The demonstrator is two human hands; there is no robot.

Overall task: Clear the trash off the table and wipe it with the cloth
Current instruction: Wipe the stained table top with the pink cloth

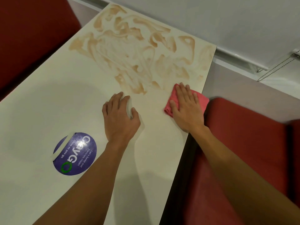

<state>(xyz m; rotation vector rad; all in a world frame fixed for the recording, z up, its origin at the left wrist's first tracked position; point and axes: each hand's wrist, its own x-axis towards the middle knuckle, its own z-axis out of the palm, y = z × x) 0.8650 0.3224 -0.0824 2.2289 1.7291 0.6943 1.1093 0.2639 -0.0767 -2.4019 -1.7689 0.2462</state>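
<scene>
At near bench (48, 103) edge: right hand (186, 109) flat, fingers straight, pressing pink cloth (202, 98). Left hand (120, 117) curled over small white object (129, 108). Brown smears (129, 51) beyond.

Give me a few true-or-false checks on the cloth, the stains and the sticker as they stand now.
1. The right hand presses flat fingers on the pink cloth. True.
2. The pink cloth lies at the left edge of the table. False: it lies at the right edge, next to the red seat.
3. Brown smears cover the far part of the table. True.
4. The purple sticker sits among the brown smears. False: it is on the near part, beside the left forearm, well clear of them.
5. The left hand holds the pink cloth. False: it rests on the table, apart from the cloth.
</scene>
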